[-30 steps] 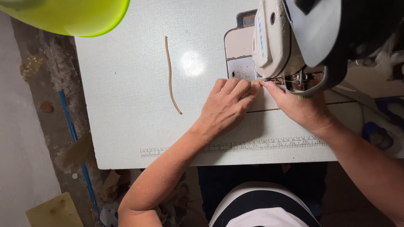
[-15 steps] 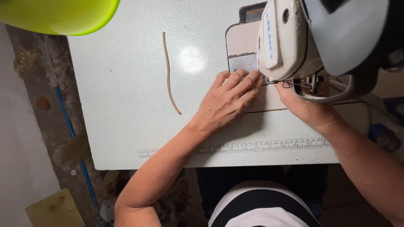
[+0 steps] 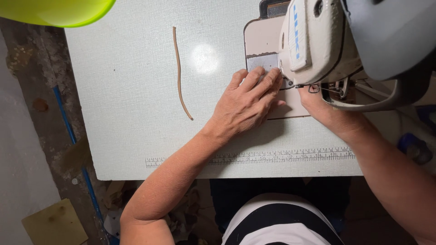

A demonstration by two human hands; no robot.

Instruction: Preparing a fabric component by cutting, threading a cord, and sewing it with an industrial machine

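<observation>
At centre-right of the pale worktop (image 3: pixel 136 136), the L hand (image 3: pixel 247 106) lies palm down, fingers straight & together, tips pressed onto the beige machine bed (image 3: pixel 254 41) right by the metal needle plate (image 3: pixel 262 62). Nothing gripped: hand is released, flat, pinning rather than grasping. Looks like it holds a small workpiece down next to the needle area, but the piece itself is hidden under the fingers, so can't tell what it is.

R hand (image 3: pixel 313 97) is mostly hidden behind the cream sewing machine head (image 3: pixel 313 41); only wrist & back of hand show, reaching in under the head from the right. Cannot tell whether it's closed or loose, or what it touches. Likely guiding from the far side of the needle, judging by position.

L forearm comes up diagonally from lower left, wrist low to the worktop; R forearm comes in from lower right, both converging at the needle area.

Thin tan cord (image 3: pixel 178 72) lies loose on the worktop, well apart to the left of the L hand, untouched. Printed ruler strip (image 3: pixel 272 156) runs along the near edge. Yellow-green curved object (image 3: pixel 59 11) at top left corner.
</observation>
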